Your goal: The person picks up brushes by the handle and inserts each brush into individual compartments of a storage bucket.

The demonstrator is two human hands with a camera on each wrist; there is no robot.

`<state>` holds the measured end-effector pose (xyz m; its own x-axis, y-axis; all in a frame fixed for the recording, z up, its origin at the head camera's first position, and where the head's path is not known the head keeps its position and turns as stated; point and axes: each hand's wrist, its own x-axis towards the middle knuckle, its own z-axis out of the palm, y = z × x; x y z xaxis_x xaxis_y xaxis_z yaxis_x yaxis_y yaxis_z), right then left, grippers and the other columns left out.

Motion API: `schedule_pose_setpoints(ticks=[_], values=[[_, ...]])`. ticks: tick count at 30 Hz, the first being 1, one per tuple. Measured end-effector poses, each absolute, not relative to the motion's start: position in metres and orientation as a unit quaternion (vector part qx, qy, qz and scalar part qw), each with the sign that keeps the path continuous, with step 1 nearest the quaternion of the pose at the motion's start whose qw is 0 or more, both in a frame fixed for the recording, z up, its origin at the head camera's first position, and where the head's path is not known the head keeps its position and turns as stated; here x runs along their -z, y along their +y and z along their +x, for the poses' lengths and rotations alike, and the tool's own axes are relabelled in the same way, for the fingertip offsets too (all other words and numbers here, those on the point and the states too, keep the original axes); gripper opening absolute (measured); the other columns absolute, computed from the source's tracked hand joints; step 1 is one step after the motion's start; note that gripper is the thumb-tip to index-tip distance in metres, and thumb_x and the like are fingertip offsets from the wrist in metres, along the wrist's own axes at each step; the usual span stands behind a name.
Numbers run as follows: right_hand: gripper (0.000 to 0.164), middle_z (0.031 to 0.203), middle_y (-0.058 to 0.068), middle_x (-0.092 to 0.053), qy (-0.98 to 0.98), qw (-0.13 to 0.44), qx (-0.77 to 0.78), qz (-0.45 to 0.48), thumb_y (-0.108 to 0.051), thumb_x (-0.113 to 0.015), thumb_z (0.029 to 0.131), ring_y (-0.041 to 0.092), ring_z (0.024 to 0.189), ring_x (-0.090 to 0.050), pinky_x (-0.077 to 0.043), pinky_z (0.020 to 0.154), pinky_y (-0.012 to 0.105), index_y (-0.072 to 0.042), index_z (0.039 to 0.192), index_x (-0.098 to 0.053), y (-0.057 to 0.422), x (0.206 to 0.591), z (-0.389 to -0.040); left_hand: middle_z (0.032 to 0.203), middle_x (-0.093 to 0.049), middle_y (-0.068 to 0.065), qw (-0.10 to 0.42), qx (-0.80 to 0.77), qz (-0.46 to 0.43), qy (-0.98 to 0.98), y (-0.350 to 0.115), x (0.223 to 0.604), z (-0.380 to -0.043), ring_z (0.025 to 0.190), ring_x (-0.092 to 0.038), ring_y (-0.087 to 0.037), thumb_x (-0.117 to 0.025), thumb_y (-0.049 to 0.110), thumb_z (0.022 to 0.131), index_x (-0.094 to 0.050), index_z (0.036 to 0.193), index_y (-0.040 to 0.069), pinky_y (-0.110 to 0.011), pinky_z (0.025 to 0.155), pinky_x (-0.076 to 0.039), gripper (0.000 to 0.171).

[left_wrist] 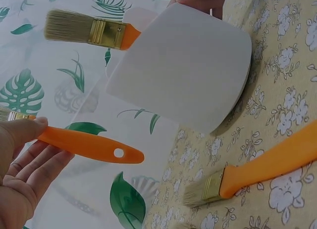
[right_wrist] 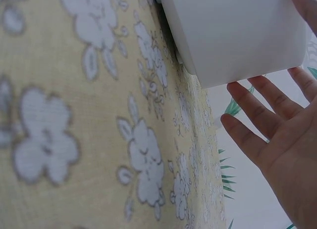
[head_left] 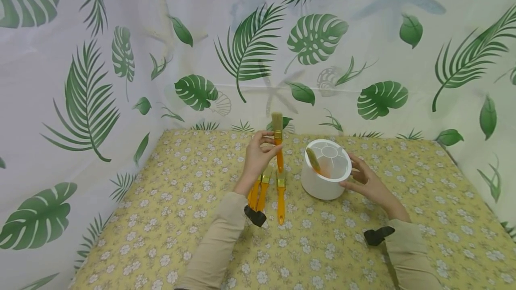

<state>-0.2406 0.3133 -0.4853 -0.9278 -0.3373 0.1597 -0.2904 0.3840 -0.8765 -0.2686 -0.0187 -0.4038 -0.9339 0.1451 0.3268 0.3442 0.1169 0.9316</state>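
My left hand (head_left: 260,153) pinches a paintbrush (head_left: 279,153) with an orange handle, its bristles pointing up and its holed handle end hanging down. To the right stands a white round organizer (head_left: 322,187) with a divided top. A second paintbrush (left_wrist: 91,31) leans inside it, bristles up, its handle mostly hidden by the wall. My right hand (head_left: 368,182) touches the organizer's right side with fairly straight fingers (right_wrist: 257,103), the thumb near the front rim. Below my left hand, a paintbrush (head_left: 281,200) lies flat; further paintbrushes (head_left: 264,187) beside it are partly hidden by the wrist.
A yellow floral cloth (head_left: 181,182) covers the table. Behind and to the left hangs a white curtain (head_left: 258,57) with green leaf prints, meeting the table's back edge. Black straps (head_left: 255,216) sit on both wrists.
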Motion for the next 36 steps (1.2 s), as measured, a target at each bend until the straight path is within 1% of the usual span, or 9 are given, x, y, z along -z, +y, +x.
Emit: schedule_pose_setpoints(ticks=[3,8,13,20,23,26,28,34,36], values=[[0.085,0.146,0.023,-0.024,0.832,0.024,0.521,-0.188,-0.011,-0.063,0.089,0.048,0.127,-0.033,-0.041,0.09,0.064,-0.029,0.15,-0.006,0.313,0.485,-0.24,0.105,-0.061,-0.023,0.075,0.643,-0.164,-0.744,-0.017,0.402,-0.268,0.09,-0.066,-0.033,-0.066,0.005,0.085,-0.05,0.12,-0.001,-0.032,0.074,-0.056,0.039],[0.085,0.146,0.023,-0.024,0.829,0.023,0.524,-0.192,-0.009,-0.063,0.089,0.048,0.126,-0.034,-0.043,0.088,0.063,-0.026,0.15,-0.007,0.312,0.484,-0.241,0.105,-0.06,-0.024,0.079,0.643,-0.164,-0.744,-0.016,0.398,-0.267,0.09,-0.066,-0.035,-0.065,0.004,0.085,-0.05,0.12,-0.002,-0.033,0.075,-0.056,0.038],[0.085,0.145,0.022,-0.025,0.831,0.023,0.522,-0.192,-0.01,-0.063,0.089,0.048,0.126,-0.035,-0.045,0.087,0.061,-0.024,0.15,-0.006,0.312,0.483,-0.241,0.104,-0.06,-0.024,0.081,0.651,-0.168,-0.736,-0.016,0.401,-0.27,0.088,-0.066,-0.035,-0.065,0.004,0.085,-0.05,0.119,-0.002,-0.034,0.074,-0.057,0.037],[0.085,0.145,0.021,-0.026,0.833,0.024,0.52,-0.188,-0.011,-0.063,0.089,0.047,0.126,-0.035,-0.043,0.088,0.062,-0.024,0.15,-0.007,0.312,0.483,-0.24,0.101,-0.062,-0.014,0.093,0.658,-0.158,-0.73,-0.01,0.421,-0.29,0.086,-0.068,-0.025,-0.068,0.013,0.085,-0.053,0.118,0.01,-0.03,0.072,-0.057,0.037],[0.085,0.145,0.021,-0.026,0.834,0.024,0.518,-0.186,-0.012,-0.063,0.089,0.047,0.126,-0.035,-0.043,0.089,0.062,-0.025,0.15,-0.006,0.312,0.485,-0.24,0.1,-0.061,-0.013,0.097,0.664,-0.157,-0.725,-0.008,0.423,-0.292,0.085,-0.068,-0.024,-0.069,0.014,0.084,-0.053,0.117,0.012,-0.032,0.072,-0.057,0.036],[0.085,0.145,0.021,-0.026,0.834,0.024,0.519,-0.186,-0.011,-0.063,0.089,0.047,0.126,-0.035,-0.042,0.089,0.063,-0.024,0.15,-0.006,0.313,0.485,-0.24,0.1,-0.061,-0.013,0.099,0.67,-0.154,-0.72,-0.006,0.422,-0.292,0.085,-0.068,-0.024,-0.069,0.014,0.084,-0.053,0.116,0.013,-0.032,0.072,-0.057,0.036],[0.084,0.145,0.021,-0.026,0.834,0.024,0.519,-0.186,-0.011,-0.063,0.089,0.047,0.126,-0.035,-0.041,0.09,0.064,-0.024,0.15,-0.006,0.313,0.485,-0.24,0.1,-0.062,-0.012,0.101,0.673,-0.152,-0.716,-0.005,0.421,-0.291,0.085,-0.068,-0.024,-0.069,0.014,0.084,-0.053,0.116,0.011,-0.031,0.071,-0.057,0.036],[0.084,0.146,0.022,-0.024,0.835,0.026,0.518,-0.185,-0.012,-0.063,0.089,0.048,0.127,-0.033,-0.04,0.09,0.065,-0.026,0.15,-0.006,0.312,0.484,-0.239,0.101,-0.061,-0.022,0.105,0.677,-0.167,-0.709,-0.003,0.401,-0.278,0.086,-0.067,-0.033,-0.067,0.004,0.084,-0.051,0.117,0.0,-0.034,0.072,-0.057,0.037],[0.085,0.146,0.022,-0.024,0.834,0.027,0.518,-0.187,-0.011,-0.063,0.089,0.048,0.127,-0.033,-0.039,0.091,0.066,-0.025,0.15,-0.006,0.312,0.484,-0.239,0.102,-0.061,-0.022,0.106,0.678,-0.167,-0.708,-0.002,0.401,-0.278,0.086,-0.067,-0.034,-0.067,0.004,0.084,-0.051,0.117,0.0,-0.035,0.072,-0.057,0.036]])
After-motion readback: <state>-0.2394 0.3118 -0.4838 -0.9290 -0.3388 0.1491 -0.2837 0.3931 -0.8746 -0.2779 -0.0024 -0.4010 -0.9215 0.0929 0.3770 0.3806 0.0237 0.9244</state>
